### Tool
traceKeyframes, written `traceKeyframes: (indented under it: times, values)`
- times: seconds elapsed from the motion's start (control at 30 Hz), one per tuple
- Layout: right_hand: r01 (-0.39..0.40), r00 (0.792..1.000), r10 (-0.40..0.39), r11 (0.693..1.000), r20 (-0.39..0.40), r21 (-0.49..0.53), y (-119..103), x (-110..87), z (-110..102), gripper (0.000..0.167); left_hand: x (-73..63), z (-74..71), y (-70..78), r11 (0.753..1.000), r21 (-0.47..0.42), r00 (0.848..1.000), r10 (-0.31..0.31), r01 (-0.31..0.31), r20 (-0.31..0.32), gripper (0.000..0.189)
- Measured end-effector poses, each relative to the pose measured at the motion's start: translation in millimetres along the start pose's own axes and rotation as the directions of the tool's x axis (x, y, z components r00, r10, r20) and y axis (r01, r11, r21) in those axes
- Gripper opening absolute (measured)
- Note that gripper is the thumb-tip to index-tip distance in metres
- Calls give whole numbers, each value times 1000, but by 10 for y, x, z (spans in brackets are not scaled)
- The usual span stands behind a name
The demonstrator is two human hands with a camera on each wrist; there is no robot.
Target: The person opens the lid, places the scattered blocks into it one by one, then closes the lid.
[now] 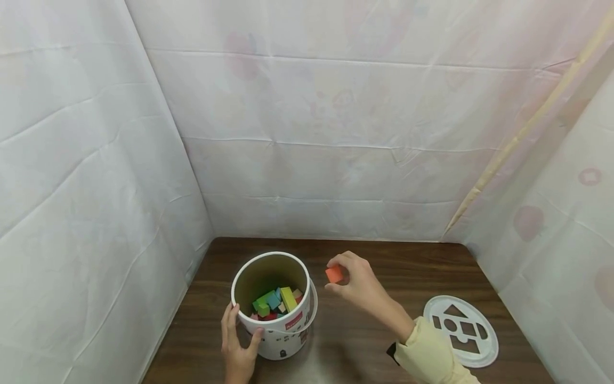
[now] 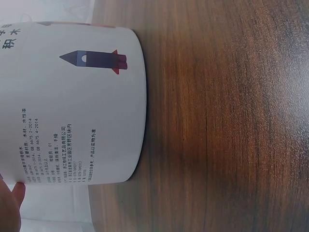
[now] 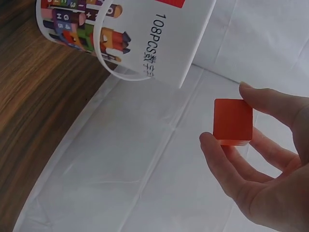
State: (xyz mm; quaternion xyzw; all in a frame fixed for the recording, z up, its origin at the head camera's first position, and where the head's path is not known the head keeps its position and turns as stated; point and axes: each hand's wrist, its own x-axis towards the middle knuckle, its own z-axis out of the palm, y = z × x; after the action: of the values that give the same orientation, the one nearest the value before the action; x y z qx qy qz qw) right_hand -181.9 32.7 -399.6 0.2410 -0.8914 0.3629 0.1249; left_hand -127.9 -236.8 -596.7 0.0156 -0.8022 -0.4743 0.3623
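An orange-red block (image 3: 233,119) is pinched between the thumb and fingertips of my right hand (image 1: 357,282), held in the air to the right of a white bucket (image 1: 283,349). Inside the bucket lie several coloured wooden blocks (image 1: 273,300), green, blue, yellow and red among them. My left hand (image 1: 240,346) holds the bucket at its front left, fingers up at the rim and thumb on the outer wall. The left wrist view shows mostly the bucket's printed side (image 2: 96,106), with a bit of the hand at the lower left edge.
A white round lid (image 1: 436,305) with shaped cut-outs lies on the dark wooden table (image 1: 384,256) at the right. The bucket's white handle (image 1: 314,306) hangs down on its right side. Pale sheets (image 1: 307,133) wall in the table at the back and sides.
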Motion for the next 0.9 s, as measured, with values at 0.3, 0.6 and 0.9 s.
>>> traceKeyframes:
  times: [0.3,0.6,0.9]
  values:
    - [15,999,-17,999,46,35,-106,86,160,32,9,-9,1,1000,-5,1000,10,-10,-3,81]
    - [43,994,-48,998,96,54,-190,197,344,34,11,-9,-16,1000,22,1000,8,-8,5,82]
    - [37,985,-53,995,166,94,-232,249,520,51,2,0,-4,999,36,1000,20,-20,-7,82]
